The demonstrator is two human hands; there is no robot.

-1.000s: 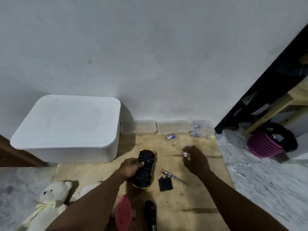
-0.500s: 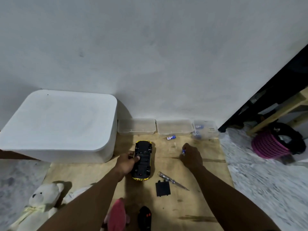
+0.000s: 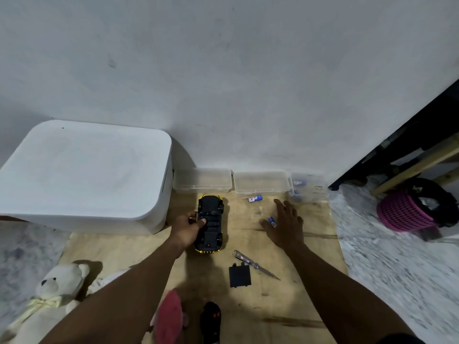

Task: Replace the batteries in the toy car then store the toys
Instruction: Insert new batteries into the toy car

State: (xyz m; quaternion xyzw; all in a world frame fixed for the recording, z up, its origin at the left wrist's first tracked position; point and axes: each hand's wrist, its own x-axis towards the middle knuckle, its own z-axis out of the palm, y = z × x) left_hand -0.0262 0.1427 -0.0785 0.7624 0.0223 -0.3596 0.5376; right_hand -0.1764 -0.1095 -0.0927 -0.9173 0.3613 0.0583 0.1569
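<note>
Toy car [image 3: 210, 224] lies on its roof on the plywood board [image 3: 310, 269], black underside up. Its battery slot looks uncovered to me, since the black cover [image 3: 239, 275] sits apart on the board, nearer the person and just beside the screwdriver [image 3: 255, 264]. The left hand [image 3: 186, 225] grips the car's side, with the thumb pressed on the chassis. The right hand [image 3: 285, 223] hovers low with its fingers straight and spread, holding nothing. A small blue battery [image 3: 272, 221] lies at the crook of its thumb, and I cannot tell whether skin touches it. A second battery [image 3: 255, 199] lies just in front of the middle clear box [image 3: 260, 182].

I take this for the swapping of cells. To do it well, I'd pin the car flat so nothing rolls. Loose spent cells should go well away from the fresh ones, which seem to be in the right-hand clear box [image 3: 308, 186]. Each cell's ends should be checked against the slot's springs before it is pressed home.
</note>
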